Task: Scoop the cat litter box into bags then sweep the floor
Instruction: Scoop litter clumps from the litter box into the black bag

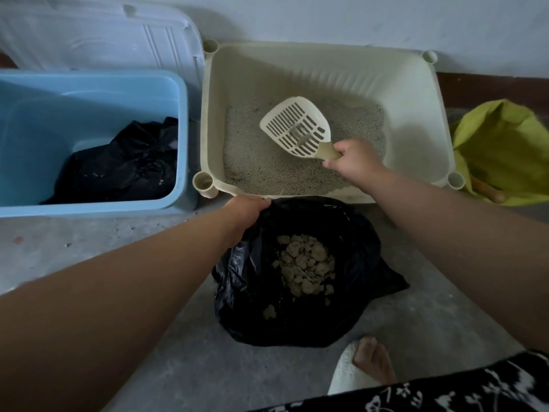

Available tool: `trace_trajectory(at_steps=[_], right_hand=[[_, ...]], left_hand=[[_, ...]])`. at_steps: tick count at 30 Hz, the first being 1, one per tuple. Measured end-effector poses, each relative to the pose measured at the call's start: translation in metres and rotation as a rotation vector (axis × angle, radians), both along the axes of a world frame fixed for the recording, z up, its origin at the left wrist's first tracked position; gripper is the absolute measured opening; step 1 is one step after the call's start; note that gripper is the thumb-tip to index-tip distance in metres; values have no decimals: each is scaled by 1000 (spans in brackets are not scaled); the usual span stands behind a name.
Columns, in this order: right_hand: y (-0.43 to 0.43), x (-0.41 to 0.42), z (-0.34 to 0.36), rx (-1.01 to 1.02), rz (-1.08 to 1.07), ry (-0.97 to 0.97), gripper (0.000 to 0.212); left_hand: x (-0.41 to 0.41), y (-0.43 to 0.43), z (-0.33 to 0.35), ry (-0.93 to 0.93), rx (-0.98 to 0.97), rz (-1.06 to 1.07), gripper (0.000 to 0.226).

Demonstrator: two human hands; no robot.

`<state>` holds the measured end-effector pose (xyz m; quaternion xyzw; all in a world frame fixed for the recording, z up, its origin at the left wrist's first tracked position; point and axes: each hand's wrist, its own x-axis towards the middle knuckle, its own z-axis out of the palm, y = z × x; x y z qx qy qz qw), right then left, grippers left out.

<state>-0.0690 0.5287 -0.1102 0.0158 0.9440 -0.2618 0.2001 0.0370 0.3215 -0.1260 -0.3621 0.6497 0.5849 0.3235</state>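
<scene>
A cream litter box (416, 93) holds grey litter (261, 165) against the wall. My right hand (353, 162) grips the handle of a white slotted scoop (297, 129), held just above the litter with a few grains on it. In front of the box an open black bag (297, 316) sits on the floor with a pile of litter clumps (306, 266) inside. My left hand (246, 212) holds the bag's rim at its far left edge, keeping it open.
A blue tub (89, 93) with black bags (127, 165) inside stands left of the litter box, a clear lid (98, 34) behind it. A yellow-green bag (502, 150) lies at the right. My foot (368, 361) rests on the grey concrete floor (89, 242) strewn with litter grains.
</scene>
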Motion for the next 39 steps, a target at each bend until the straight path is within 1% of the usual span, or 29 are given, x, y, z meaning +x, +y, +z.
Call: trace_trajectory(at_steps=[4,9,13,15,17,19,21,23,24,26,28,29,30,33,35,36,37,39], right_hand=[[5,2,1,1,10,-14,24],[19,11,11,-18,68,24,18],[39,26,28,8,200,57,18],[51,36,38,2,234,12,26],[58,44,45,-6,274,-39,42],[65,53,45,54,371,-38,50],[67,64,42,166,523,16,45],[65,75,36,278,706,180,25],[65,80,31,303,774,283,21],[64,86,25,302,839,349,27],[64,87,26,261,784,366,22],[65,85,27,236,730,358,17],[67,82,27,224,670,345,16],[70,68,37,230,519,201,30],[69,55,46,177,429,99,40],[67,49,49,174,398,85,44],[65,43,51,200,386,100,43],[59,28,48,294,386,130,28]], left_hand=[[0,0,-1,-7,7,12,33],[0,0,0,5,6,5,36],[2,-2,1,13,-6,12,35],[3,-1,3,35,-19,7,33],[3,-2,3,52,-13,11,27],[4,-1,5,51,11,10,23],[5,1,6,53,3,17,26],[5,2,6,42,-14,45,29],[5,3,6,36,-18,52,29],[5,4,5,30,-26,54,29],[5,5,5,32,-31,47,31],[5,5,5,32,-38,44,32],[5,6,5,26,-36,37,34],[5,6,4,22,14,32,36],[5,4,2,19,-1,33,41],[5,2,0,14,-19,35,44],[5,2,-1,7,-26,35,46],[5,0,-1,-6,-30,33,47]])
